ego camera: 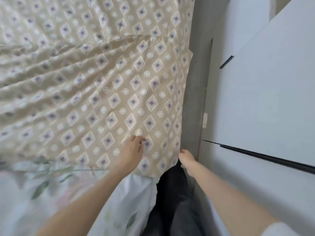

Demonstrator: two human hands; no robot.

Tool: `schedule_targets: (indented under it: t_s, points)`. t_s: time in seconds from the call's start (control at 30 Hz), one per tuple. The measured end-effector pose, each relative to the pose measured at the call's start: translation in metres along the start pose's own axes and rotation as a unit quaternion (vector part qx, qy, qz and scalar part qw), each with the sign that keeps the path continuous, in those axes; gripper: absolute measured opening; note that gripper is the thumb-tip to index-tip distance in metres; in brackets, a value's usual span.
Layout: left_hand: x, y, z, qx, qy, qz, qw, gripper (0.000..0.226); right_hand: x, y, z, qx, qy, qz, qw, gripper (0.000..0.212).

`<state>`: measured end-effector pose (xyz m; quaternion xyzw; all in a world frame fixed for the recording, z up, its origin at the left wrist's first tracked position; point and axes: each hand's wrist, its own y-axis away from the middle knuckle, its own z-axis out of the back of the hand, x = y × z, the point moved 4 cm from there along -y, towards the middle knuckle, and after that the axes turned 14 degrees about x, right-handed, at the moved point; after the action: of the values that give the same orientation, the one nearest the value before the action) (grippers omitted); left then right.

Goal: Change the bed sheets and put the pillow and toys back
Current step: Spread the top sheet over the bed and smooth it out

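At the right edge of the bed (194, 106), right hand (186, 160) pinches the sheet (119, 86) hem; left hand (134, 148) rests loose-fingered on it. Pull evenly toward the near corner (wrinkles (51, 65) fan leftward), then tuck.

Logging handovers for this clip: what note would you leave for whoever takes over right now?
Left hand: lies on the beige sheet near its close edge; I cannot tell whether it pinches the cloth.
Right hand: grips the sheet's edge beside the grey panel.
Done: the beige sheet is spread over most of the bed, wrinkled toward the left. Floral bedding shows past its near edge.
Left: smooth and tuck the sheet, then put back the pillow and toys, which are not in view.
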<state>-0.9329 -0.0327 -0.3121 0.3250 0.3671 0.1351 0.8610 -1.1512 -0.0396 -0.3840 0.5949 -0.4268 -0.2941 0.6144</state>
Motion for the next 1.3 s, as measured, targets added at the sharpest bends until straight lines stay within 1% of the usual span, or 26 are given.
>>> schedule_targets:
  t_s: [0.07, 0.17, 0.27, 0.37, 0.47, 0.53, 0.63, 0.8, 0.87, 1.03, 1.07, 1.17, 1.3]
  points:
    - [0.007, 0.003, -0.01, -0.003, 0.015, 0.014, 1.0, 0.023, -0.015, -0.009, -0.003, 0.017, -0.05, -0.006, 0.999, 0.058]
    - [0.011, 0.005, -0.019, -0.011, 0.028, 0.002, 1.0, 0.021, -0.024, -0.018, -0.008, 0.04, -0.142, 0.002, 0.989, 0.082]
    - [0.012, 0.006, -0.024, -0.023, 0.028, 0.001, 0.999, 0.02, -0.029, -0.027, -0.01, 0.036, -0.199, 0.004, 0.979, 0.088]
    - [0.011, 0.006, -0.027, -0.026, 0.029, 0.001, 0.999, 0.021, -0.033, -0.03, -0.01, 0.028, -0.215, -0.002, 0.976, 0.088]
    - [0.009, 0.004, -0.029, -0.025, 0.025, 0.005, 0.999, 0.022, -0.033, -0.035, -0.008, 0.032, -0.229, 0.007, 0.973, 0.086]
    - [0.009, 0.0, -0.03, -0.025, 0.021, 0.002, 0.999, 0.023, -0.033, -0.041, -0.01, 0.042, -0.233, 0.001, 0.972, 0.077]
    - [0.007, -0.004, -0.032, -0.022, 0.027, -0.004, 0.999, 0.023, -0.036, -0.044, -0.012, 0.033, -0.224, -0.005, 0.974, 0.054]
    - [0.005, -0.007, -0.033, -0.025, 0.015, -0.011, 1.0, 0.022, -0.045, -0.033, -0.006, 0.041, -0.191, -0.01, 0.981, 0.043]
    - [0.004, -0.007, -0.032, -0.021, 0.012, -0.009, 1.0, 0.022, -0.05, -0.027, 0.002, 0.031, -0.185, -0.014, 0.982, 0.038]
    - [0.001, -0.005, -0.029, -0.022, 0.011, 0.001, 1.0, 0.023, -0.061, -0.013, 0.02, -0.026, -0.21, -0.009, 0.977, 0.026]
    - [0.001, -0.005, -0.029, -0.023, 0.007, 0.005, 1.0, 0.023, -0.063, -0.012, 0.022, -0.035, -0.2, -0.007, 0.979, 0.025]
    - [0.002, -0.006, -0.028, -0.009, -0.006, 0.017, 1.0, 0.026, -0.071, -0.013, 0.021, -0.062, -0.16, -0.017, 0.985, 0.032]
    - [0.009, -0.005, -0.026, 0.003, -0.018, 0.032, 0.999, 0.031, -0.074, -0.017, 0.012, -0.064, -0.132, -0.047, 0.988, 0.033]
